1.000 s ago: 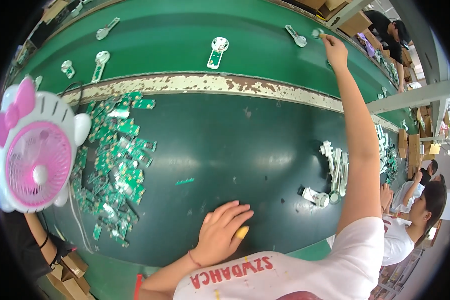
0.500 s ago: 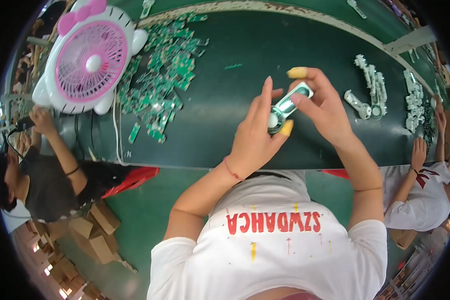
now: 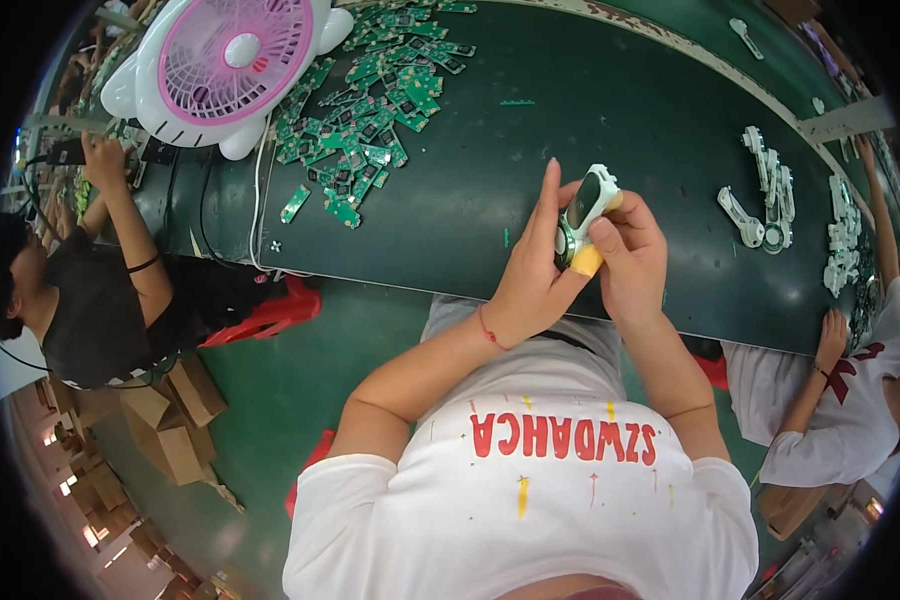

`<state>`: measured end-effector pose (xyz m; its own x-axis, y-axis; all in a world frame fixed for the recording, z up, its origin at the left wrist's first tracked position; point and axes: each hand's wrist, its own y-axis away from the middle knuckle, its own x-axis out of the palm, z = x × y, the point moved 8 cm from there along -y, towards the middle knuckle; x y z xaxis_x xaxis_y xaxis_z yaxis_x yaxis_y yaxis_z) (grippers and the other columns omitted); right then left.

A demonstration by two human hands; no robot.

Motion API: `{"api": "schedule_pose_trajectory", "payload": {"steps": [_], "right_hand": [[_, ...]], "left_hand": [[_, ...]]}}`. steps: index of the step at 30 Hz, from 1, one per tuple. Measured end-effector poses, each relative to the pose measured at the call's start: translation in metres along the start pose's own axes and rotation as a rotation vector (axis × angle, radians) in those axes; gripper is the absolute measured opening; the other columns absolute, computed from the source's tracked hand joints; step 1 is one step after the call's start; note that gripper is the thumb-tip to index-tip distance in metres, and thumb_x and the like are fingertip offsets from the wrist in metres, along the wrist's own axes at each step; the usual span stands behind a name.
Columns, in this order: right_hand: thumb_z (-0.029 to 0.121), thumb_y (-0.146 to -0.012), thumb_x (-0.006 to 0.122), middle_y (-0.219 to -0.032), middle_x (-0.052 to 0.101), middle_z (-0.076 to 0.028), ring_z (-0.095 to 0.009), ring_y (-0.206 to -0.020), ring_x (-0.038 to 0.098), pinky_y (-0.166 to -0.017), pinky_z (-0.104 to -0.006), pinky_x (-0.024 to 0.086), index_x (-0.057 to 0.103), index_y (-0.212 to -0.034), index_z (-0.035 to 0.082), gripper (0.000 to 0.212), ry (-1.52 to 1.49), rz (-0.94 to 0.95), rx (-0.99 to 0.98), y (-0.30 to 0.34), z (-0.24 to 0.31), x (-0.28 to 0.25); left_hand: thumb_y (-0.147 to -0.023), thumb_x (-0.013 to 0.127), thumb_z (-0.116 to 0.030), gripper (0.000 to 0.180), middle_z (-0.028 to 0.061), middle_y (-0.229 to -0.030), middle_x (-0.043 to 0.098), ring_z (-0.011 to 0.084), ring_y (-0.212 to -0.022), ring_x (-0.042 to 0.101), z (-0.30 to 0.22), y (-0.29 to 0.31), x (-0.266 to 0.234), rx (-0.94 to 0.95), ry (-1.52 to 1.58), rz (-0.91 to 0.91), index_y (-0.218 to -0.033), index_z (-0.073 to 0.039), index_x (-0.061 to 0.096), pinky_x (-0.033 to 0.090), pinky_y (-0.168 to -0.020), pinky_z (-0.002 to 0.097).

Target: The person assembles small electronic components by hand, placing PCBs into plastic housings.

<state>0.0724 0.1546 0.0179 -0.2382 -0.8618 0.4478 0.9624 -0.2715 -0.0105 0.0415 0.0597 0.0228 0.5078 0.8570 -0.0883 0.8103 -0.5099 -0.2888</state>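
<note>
A white housing with a dark face is up in the air over the near edge of the counter, tilted, and 2 hands have hold of it. The left hand is part open, its fingers stretched long beside the housing and its thumb, in a yellow finger cover, pressing at the lower end; the right hand is curled closed around the other side. From here I see a thin green strip lying beyond them, and a heap of green circuit boards to the left, near a pink and white fan. Over to the right lie more white housings, clustered together. 1 co-worker in a dark top sits at the left, another in white at the right.
</note>
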Motion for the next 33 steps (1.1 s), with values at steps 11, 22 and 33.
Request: {"api": "schedule_pose_trajectory", "payload": {"steps": [11,22,33], "right_hand": [[0.008,-0.090,0.053,-0.112,0.051,-0.008,-0.016,-0.102,0.048,-0.091,-0.0290,0.037,0.050,-0.110,0.001,0.021,0.714,-0.029,-0.382,-0.004,0.025,0.010],[0.010,-0.091,0.053,-0.111,0.050,-0.008,-0.014,-0.100,0.048,-0.088,-0.0272,0.039,0.046,-0.110,0.003,0.022,0.277,0.130,-0.346,-0.002,0.014,0.001],[0.011,-0.092,0.043,-0.087,0.060,-0.009,-0.015,-0.086,0.058,-0.078,-0.0269,0.045,0.051,-0.096,0.002,0.014,0.164,-0.075,0.066,-0.020,0.000,-0.035]], "left_hand": [[-0.078,0.062,-0.010,0.084,0.0183,-0.127,0.045,0.0340,-0.108,0.053,0.002,-0.014,-0.009,0.053,-0.272,0.013,-0.142,-0.001,0.010,0.049,-0.081,0.0346],[-0.078,0.065,-0.012,0.087,0.0183,-0.136,0.038,0.0323,-0.120,0.045,0.011,-0.009,0.006,-0.032,0.022,0.185,-0.143,-0.003,0.008,0.042,-0.094,0.0343],[-0.072,0.048,0.008,0.049,0.0062,-0.113,0.059,0.0267,-0.106,0.052,0.014,-0.103,-0.118,0.373,-1.144,0.206,-0.115,-0.012,0.059,0.041,-0.089,0.0377]]}}
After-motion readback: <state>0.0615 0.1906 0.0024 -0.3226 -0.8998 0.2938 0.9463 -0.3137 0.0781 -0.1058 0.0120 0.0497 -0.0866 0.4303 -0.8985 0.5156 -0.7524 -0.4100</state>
